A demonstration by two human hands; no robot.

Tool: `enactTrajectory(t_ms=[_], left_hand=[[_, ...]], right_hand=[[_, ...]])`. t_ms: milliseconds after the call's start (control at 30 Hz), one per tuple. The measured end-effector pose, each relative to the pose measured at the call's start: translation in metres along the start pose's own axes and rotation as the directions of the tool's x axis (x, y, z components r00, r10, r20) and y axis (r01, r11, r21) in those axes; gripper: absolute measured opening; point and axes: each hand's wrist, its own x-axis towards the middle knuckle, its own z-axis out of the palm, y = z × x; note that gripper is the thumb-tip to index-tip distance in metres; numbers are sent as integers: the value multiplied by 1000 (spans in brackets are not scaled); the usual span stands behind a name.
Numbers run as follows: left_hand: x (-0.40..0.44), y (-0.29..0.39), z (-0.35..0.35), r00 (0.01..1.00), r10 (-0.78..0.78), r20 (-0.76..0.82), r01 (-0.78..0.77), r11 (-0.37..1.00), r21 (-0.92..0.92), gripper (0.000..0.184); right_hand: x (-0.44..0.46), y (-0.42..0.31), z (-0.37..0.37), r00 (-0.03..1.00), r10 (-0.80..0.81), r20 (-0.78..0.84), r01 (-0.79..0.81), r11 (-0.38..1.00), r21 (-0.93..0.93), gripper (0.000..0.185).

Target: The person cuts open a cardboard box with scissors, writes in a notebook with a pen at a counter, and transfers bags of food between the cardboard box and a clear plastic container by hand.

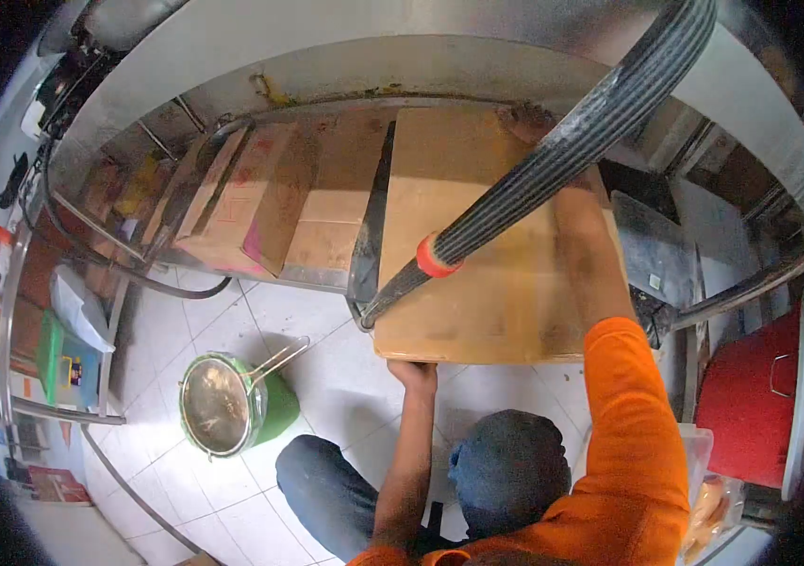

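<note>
A large brown cardboard box (505, 274) lies in front of me, partly on the low shelf, its near end sticking out over the floor. My left hand (413, 375) supports the bottom of its near edge, with the fingers hidden beneath it. My right arm reaches across the top, and my right hand (528, 123) grips the far edge of the box, dim and partly behind the ribbed black hose (562, 141). This hose, with a red ring, crosses in front of the box.
Left on the shelf stands another cardboard box (246, 193). A green bucket (279, 415) with a strainer (216, 406) over it sits on the tiled floor (204, 500). A red container (751, 401) is at the right. A metal counter edge (373, 24) overhangs the shelf.
</note>
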Motion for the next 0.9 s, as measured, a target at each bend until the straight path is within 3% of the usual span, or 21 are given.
enactTrajectory(t_ms=[133,200,267,333,400,500,600,700,800,900], left_hand=[[20,4,-12,993,110,30,-109,993,-43,49],[38,11,-24,996,80,31,-76,990,-116,53],[37,30,-15,987,78,141,-83,996,29,57],[49,49,-16,993,-30,117,28,1000,13,61],[52,64,-12,975,-19,221,12,999,31,57],[41,85,7,916,-190,354,190,981,36,61],[35,94,15,919,-173,353,141,983,115,65],[23,92,5,926,-133,352,122,991,52,67],[5,80,-31,919,-48,392,46,999,15,67],[15,48,-124,897,-75,435,117,991,-70,66]], right_hand=[[-17,4,-4,999,4,34,-4,1000,-1,75],[-22,9,-7,999,-3,38,3,1000,-7,77],[-29,19,-6,999,3,51,-2,1000,-18,79],[-40,22,-11,997,30,67,-29,999,-20,82],[-59,31,-11,993,86,76,-84,996,-30,84],[-87,52,4,975,217,37,-216,976,-36,86],[-106,62,14,953,304,-15,-304,953,-20,85],[-122,56,14,952,303,-43,-303,953,-2,82],[-126,46,9,970,242,-34,-242,970,-10,81],[-140,25,-7,983,174,-61,-171,984,42,82]])
